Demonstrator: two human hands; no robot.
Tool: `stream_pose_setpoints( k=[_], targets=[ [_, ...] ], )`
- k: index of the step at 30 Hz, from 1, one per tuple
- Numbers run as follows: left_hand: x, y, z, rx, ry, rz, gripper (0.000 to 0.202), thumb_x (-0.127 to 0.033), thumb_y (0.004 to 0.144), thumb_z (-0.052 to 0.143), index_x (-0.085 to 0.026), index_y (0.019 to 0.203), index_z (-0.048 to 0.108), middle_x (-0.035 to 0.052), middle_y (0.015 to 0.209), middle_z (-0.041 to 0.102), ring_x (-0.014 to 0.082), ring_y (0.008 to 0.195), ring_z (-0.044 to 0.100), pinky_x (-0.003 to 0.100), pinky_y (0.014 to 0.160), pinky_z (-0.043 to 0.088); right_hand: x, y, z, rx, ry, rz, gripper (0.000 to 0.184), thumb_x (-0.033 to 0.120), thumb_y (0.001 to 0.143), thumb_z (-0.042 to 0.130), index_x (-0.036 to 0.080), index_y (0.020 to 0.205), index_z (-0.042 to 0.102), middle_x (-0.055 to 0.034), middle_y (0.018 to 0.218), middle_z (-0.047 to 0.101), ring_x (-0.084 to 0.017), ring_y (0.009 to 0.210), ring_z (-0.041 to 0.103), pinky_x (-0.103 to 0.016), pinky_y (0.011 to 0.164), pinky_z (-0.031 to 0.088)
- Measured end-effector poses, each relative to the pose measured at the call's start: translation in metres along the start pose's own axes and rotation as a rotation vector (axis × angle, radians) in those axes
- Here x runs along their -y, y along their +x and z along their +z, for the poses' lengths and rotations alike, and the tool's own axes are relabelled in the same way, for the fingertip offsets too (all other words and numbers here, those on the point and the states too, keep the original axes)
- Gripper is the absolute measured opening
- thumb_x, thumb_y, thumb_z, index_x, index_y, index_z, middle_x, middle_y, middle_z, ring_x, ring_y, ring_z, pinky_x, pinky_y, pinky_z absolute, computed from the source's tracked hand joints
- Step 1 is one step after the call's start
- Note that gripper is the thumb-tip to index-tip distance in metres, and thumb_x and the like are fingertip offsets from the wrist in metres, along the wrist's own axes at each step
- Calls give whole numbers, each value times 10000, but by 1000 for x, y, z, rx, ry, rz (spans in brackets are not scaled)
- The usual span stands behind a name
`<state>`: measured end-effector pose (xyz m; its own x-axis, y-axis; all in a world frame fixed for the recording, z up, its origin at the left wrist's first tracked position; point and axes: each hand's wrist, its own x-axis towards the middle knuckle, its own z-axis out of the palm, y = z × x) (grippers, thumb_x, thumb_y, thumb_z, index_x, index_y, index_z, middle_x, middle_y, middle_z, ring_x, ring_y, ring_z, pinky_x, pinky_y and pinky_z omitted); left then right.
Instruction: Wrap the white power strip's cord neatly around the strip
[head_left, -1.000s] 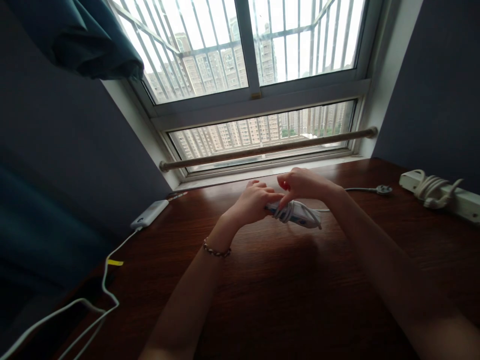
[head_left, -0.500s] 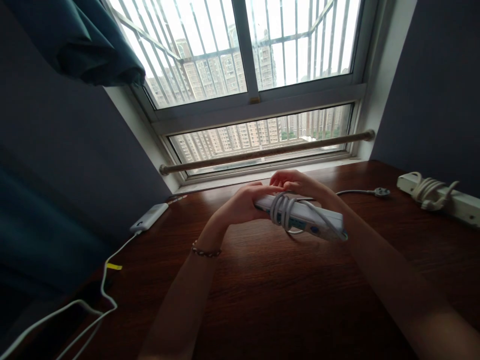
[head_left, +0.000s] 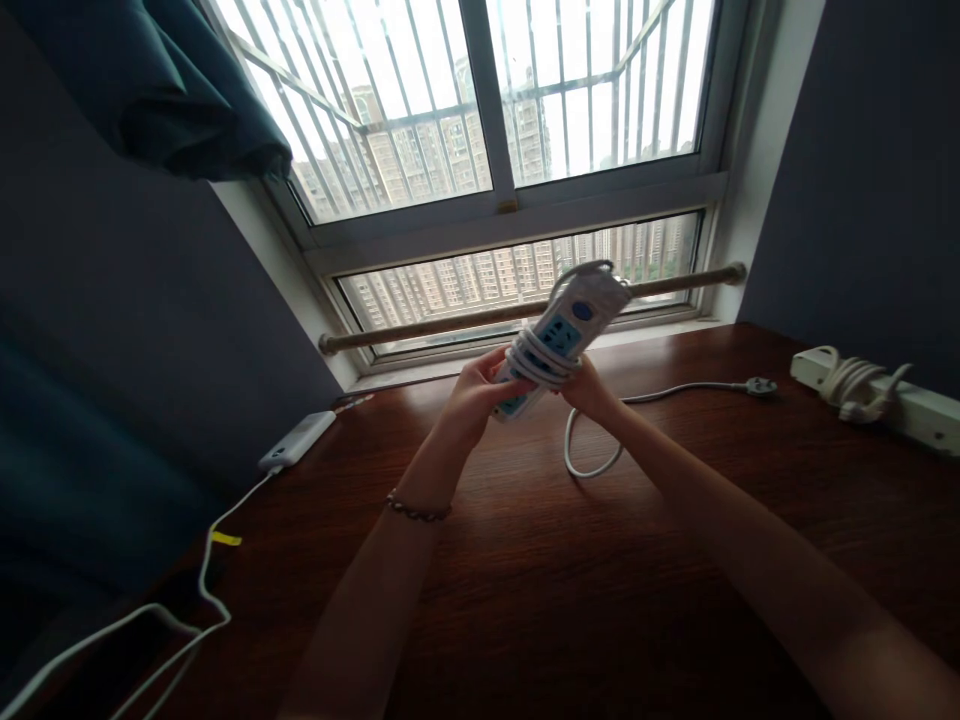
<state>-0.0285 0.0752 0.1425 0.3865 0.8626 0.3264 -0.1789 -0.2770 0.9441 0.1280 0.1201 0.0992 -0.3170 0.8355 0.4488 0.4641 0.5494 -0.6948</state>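
Observation:
I hold a white power strip tilted up above the dark wooden desk, its socket face toward me. Several turns of its white cord are wound round its lower half. My left hand grips the strip's lower end. My right hand is closed on the strip and cord from the right. The loose cord loops down onto the desk and runs right to its plug.
A second white power strip with bundled cord lies at the desk's right edge. A white power bank sits at the left with a white cable trailing off the desk. Window and rail stand behind.
The power strip has been lifted off the desk and swung upright, from lying flat between my hands to pointing up toward the window. The loose cord now hangs in a loop.

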Motion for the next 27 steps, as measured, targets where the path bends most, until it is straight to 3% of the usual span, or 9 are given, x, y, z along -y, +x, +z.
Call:
stream_pose_setpoints(
  k=[3, 5, 8, 12, 16, 23, 27],
  targets=[
    [7, 6, -5, -138, -87, -64, 440, -254, 534, 772, -147, 935, 626, 39, 820, 671, 186, 708, 624, 276, 677, 467, 1, -3, 1, 47, 190, -63, 191, 265, 801, 526, 105, 892, 573, -33, 775, 573, -125, 714, 532, -244, 639, 448],
    [12, 9, -9, -167, -129, -98, 453, -274, 536, 770, -155, 947, 620, 41, 836, 667, 182, 706, 622, 276, 668, 466, 4, -6, 2, 104, 305, -96, 292, 323, 743, 570, 115, 949, 571, -31, 793, 582, -128, 726, 531, -227, 624, 438],
    [16, 10, -11, -153, -149, -117, 465, -281, 547, 768, -163, 969, 613, 37, 853, 663, 160, 707, 611, 252, 664, 454, 7, -8, 2, 107, 417, -81, 432, 505, 734, 540, 103, 886, 583, -19, 676, 543, -111, 606, 485, -211, 516, 378],
    [19, 9, -8, -141, -50, -138, 470, -363, 543, 774, -151, 936, 629, 44, 813, 660, 150, 678, 594, 235, 620, 437, 5, -5, -2, -13, 493, -25, 560, 659, 657, 534, 103, 718, 562, 14, 548, 434, -85, 513, 387, -207, 458, 288],
    [16, 6, -5, -151, 31, -179, 463, -464, 520, 766, -102, 784, 648, 72, 709, 646, 155, 593, 568, 241, 537, 405, 6, -4, -2, -79, 557, 1, 596, 711, 557, 574, 128, 663, 513, 39, 530, 381, -62, 483, 313, -200, 442, 243],
    [10, 4, 0, -163, 80, -167, 517, -488, 491, 768, -116, 826, 635, 45, 701, 636, 155, 615, 560, 236, 551, 393, 5, -4, 12, -113, 592, 39, 616, 766, 628, 456, 149, 620, 453, 42, 501, 340, -63, 449, 303, -204, 424, 237],
    [4, 2, -2, -139, 86, -161, 501, -440, 504, 771, -123, 867, 636, 33, 722, 635, 156, 636, 565, 238, 576, 393, 2, -5, 12, -74, 565, 33, 637, 780, 594, 479, 146, 660, 472, 35, 510, 378, -65, 447, 334, -204, 420, 258]
  ],
)
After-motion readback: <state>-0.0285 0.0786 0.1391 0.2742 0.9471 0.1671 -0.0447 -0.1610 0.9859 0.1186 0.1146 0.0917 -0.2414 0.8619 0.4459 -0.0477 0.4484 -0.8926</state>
